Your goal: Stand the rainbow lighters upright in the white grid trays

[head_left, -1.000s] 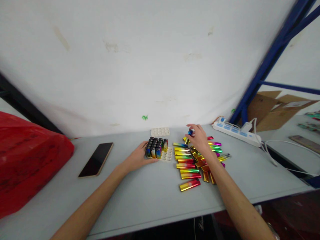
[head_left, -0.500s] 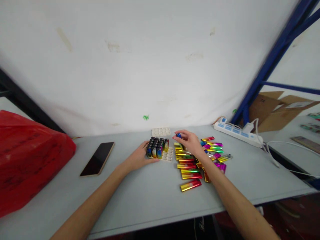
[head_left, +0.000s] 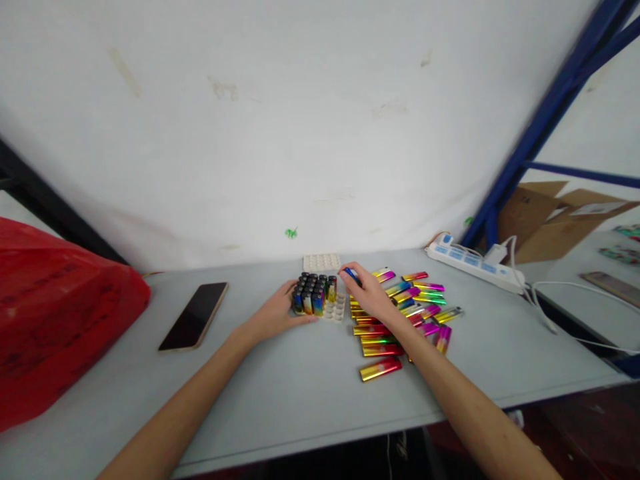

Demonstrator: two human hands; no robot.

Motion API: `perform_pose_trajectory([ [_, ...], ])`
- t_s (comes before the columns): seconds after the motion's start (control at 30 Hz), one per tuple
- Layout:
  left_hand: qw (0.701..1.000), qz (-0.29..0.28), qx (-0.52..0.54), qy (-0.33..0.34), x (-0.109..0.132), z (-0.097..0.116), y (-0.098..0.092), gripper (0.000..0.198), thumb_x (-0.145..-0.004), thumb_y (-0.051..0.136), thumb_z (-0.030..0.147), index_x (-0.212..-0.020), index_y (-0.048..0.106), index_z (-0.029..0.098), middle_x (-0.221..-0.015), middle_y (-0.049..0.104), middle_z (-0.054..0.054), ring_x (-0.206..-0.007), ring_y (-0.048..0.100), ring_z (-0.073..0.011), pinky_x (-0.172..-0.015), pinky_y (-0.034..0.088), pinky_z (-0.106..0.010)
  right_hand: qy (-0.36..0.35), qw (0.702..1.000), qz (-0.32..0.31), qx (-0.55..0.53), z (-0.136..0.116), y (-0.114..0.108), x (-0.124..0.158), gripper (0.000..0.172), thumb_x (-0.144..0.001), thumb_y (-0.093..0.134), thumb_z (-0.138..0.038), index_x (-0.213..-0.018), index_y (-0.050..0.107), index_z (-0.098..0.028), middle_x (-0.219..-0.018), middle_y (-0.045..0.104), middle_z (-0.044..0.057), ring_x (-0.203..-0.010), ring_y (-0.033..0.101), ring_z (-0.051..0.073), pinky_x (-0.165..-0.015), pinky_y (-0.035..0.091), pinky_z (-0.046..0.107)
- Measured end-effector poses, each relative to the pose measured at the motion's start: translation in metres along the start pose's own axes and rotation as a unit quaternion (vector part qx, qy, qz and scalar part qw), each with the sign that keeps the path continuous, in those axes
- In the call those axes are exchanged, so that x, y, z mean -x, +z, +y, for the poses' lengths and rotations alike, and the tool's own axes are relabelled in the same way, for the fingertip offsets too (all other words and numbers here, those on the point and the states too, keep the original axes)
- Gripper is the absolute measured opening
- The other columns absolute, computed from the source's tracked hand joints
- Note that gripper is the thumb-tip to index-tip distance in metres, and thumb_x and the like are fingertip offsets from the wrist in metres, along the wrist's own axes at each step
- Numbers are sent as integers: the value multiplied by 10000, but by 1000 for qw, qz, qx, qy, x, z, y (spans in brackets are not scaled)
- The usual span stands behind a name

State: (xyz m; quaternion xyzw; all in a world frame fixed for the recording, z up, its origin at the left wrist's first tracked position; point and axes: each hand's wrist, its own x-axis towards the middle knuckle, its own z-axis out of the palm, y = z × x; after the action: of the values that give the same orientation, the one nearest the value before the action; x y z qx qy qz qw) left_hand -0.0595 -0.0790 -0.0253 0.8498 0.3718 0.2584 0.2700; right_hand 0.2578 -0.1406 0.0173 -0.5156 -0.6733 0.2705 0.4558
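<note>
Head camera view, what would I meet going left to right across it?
Red bag → phone → left hand → standing black-topped pieces → right hand → white power strip → cardboard box.

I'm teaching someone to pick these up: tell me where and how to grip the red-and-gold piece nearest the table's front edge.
Pinch the red-and-gold piece probably best at mid-length, across its long sides, from above and the near side: it lies flat and slim, with the pile on its far side.
</note>
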Motion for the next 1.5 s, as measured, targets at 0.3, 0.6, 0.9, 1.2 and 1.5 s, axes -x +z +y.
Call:
perform_pose_trajectory([
  [0.3,1000,1,0,11,0,-2,1,954,-938,1078,683,-1728,736,272,-1800,732,-172,-1684,697,-484,-1521,508,-655,11,995,27,99,-8,7,1,626,-1146,691,-609,-662,444,-298,-624,458,-42,-677,515,180,-682,345,325],
  [0.6,1000,4,-6,14,0,-4,2,970,-931,1074,705,-1724,743,257,-1789,740,-174,-1684,698,-485,-1524,507,-635,22,992,49,117,-13,12,3,437,-1083,716,-353,-706,501,-295,-641,514,-50,-667,535,181,-705,354,311],
  [0.9,1000,0,5,14,-1,-5,2,989,-937,1068,719,-1743,723,262,-1789,738,-170,-1684,691,-475,-1526,502,-643,-90,986,-13,137,-2,10,4,294,-1292,634,-398,-1022,659,-285,-904,736,14,-873,720,248,-876,522,315],
  [1.2,1000,10,6,17,-1,-6,3,975,-915,1089,708,-1708,745,257,-1770,742,-175,-1674,704,-481,-1515,522,-648,-115,973,-47,196,1,4,4,473,-1307,714,-464,-882,657,-265,-844,716,8,-792,665,210,-817,480,308],
  [1.5,1000,11,9,17,0,-6,3,961,-917,1097,685,-1719,752,283,-1787,737,-164,-1690,692,-471,-1524,503,-662,-100,951,-145,255,-19,-2,6,190,-1253,846,-361,-1137,866,-212,-961,906,80,-831,812,229,-794,496,294],
])
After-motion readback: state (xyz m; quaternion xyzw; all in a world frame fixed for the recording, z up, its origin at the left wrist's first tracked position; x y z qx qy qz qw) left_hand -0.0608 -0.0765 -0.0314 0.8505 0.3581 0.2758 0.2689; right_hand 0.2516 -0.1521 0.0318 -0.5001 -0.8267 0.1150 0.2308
